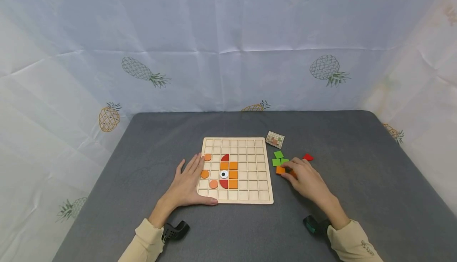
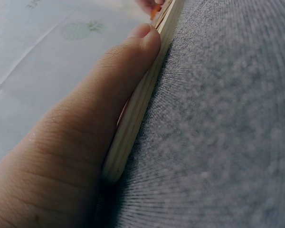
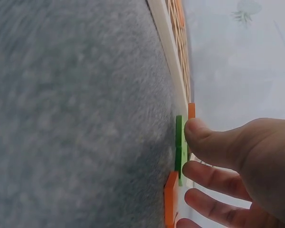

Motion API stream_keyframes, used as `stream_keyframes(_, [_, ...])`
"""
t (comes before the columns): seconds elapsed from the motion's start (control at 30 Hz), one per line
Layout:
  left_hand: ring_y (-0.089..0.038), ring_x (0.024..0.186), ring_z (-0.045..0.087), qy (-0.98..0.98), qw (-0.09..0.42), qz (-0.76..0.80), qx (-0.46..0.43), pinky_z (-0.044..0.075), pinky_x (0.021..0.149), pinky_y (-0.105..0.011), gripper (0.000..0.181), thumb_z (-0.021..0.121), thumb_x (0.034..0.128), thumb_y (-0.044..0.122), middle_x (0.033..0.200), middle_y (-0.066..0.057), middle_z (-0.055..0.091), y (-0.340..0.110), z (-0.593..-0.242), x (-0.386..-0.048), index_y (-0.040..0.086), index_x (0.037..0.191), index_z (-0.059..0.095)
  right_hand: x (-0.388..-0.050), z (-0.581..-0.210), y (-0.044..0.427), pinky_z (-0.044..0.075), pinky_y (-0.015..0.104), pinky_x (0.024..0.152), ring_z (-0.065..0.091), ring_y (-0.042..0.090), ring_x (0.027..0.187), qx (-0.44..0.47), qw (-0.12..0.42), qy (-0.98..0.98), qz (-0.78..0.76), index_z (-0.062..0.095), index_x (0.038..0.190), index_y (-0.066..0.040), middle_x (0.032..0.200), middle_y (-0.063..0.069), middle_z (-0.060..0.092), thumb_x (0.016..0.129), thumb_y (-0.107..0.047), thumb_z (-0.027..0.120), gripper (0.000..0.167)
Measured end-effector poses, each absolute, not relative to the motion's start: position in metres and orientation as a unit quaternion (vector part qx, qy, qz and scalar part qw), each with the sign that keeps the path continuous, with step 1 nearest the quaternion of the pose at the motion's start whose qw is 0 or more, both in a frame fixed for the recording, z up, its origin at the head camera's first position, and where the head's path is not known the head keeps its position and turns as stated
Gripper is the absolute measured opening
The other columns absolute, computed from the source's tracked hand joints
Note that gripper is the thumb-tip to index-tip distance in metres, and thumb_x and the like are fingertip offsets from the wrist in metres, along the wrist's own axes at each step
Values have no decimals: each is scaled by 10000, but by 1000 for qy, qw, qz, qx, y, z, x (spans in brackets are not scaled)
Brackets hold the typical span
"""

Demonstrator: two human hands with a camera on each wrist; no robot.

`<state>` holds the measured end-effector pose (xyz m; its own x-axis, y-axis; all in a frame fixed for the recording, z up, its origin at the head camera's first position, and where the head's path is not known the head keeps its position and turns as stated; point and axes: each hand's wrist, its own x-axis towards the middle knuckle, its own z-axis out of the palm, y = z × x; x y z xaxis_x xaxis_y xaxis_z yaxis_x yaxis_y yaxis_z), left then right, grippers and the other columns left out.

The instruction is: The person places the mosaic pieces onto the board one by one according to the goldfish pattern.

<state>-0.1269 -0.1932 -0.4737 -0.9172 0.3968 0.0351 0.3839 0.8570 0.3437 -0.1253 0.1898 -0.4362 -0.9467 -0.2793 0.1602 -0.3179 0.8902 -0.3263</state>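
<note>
Worktop (image 1: 143, 155): was dark grey, with its far edge and both side edges in view.
Board (image 1: 255, 174): a pale wooden grid, lay flat between the worktop's left and right edges, short of the far edge.
Left hand (image 1: 189, 184): was spread, thumb out; the fingers lay over the board's left edge, and the thumb rested against its near edge, beside the near left corner.
Right hand (image 1: 307, 179): was off the board's right edge, thumb and forefinger pinching an orange tile (image 1: 280, 170).
Orange tile: was just beside the board's right edge; in the right wrist view it showed next to the thumb tip.
Second orange tile (image 3: 171, 199): lay on the worktop beneath that hand.
Green tiles (image 1: 278, 155): three lay close together near the board's right edge, beyond the orange tile.
Red piece (image 1: 308, 157): lay apart from the greens, toward the worktop's right edge.
Small card (image 1: 275, 140): lay askew by the board's far right corner.
On the board: three orange discs (image 1: 207, 157) sat near the left edge; further in sat orange pieces (image 1: 233, 184), two rounded red pieces (image 1: 225, 158) and a white eye disc (image 1: 223, 174).
Printed sheet (image 1: 228, 24): hung beyond the worktop's far edge, showing pineapples.
</note>
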Motion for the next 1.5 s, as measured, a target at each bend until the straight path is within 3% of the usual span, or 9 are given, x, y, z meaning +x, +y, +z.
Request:
stream_keyframes(0.27, [-333, 1608, 168, 964, 14, 169, 203, 101, 1234, -661, 1424, 704, 619, 852, 1728, -153, 127, -194, -473, -128, 29, 1638, 145, -129, -430, 179, 509, 381, 725, 578, 225, 899, 160, 62, -967, 188, 755, 1158, -59, 1077, 91, 710, 896, -155, 789, 281])
stream_keyframes(0.53, [-331, 1608, 167, 964, 13, 169, 203, 104, 1235, -659, 1421, 705, 623, 853, 1729, -153, 124, -194, -473, -127, 30, 1638, 146, -135, -424, 155, 505, 380, 762, 544, 221, 873, 188, 62, -957, 210, 754, 1152, -60, 1002, 72, 689, 903, -150, 779, 266])
stream_keyframes(0.67, [-333, 1607, 171, 964, 14, 172, 203, 106, 1234, -661, 1415, 707, 626, 846, 1730, -151, 122, -194, -473, -127, 29, 1638, 149, -138, -423, 139, 488, 361, 710, 518, 191, 834, 210, 63, -951, 219, 751, 1138, -66, 991, 65, 679, 907, -156, 775, 248])
stream_keyframes(0.9, [-333, 1606, 173, 964, 14, 172, 204, 107, 1232, -657, 1416, 695, 631, 859, 1729, -154, 128, -194, -474, -126, 20, 1635, 155, -145, -425, 113, 522, 399, 847, 570, 190, 857, 233, 49, -948, 211, 772, 1111, -88, 1012, 51, 699, 911, -181, 777, 221])
stream_keyframes(1.0, [-329, 1607, 173, 963, 14, 172, 204, 105, 1233, -654, 1414, 698, 630, 853, 1730, -148, 125, -194, -474, -126, 25, 1637, 150, -148, -428, 106, 490, 362, 777, 552, 197, 855, 231, 37, -948, 214, 776, 1109, -98, 1019, 49, 703, 912, -190, 779, 218])
stream_keyframes(1.5, [-330, 1606, 174, 963, 14, 171, 206, 110, 1231, -657, 1418, 686, 629, 871, 1729, -153, 128, -193, -475, -127, 23, 1636, 157, -158, -440, 97, 483, 331, 774, 563, 202, 898, 222, 15, -952, 211, 770, 1132, -91, 1052, 56, 718, 912, -195, 780, 244])
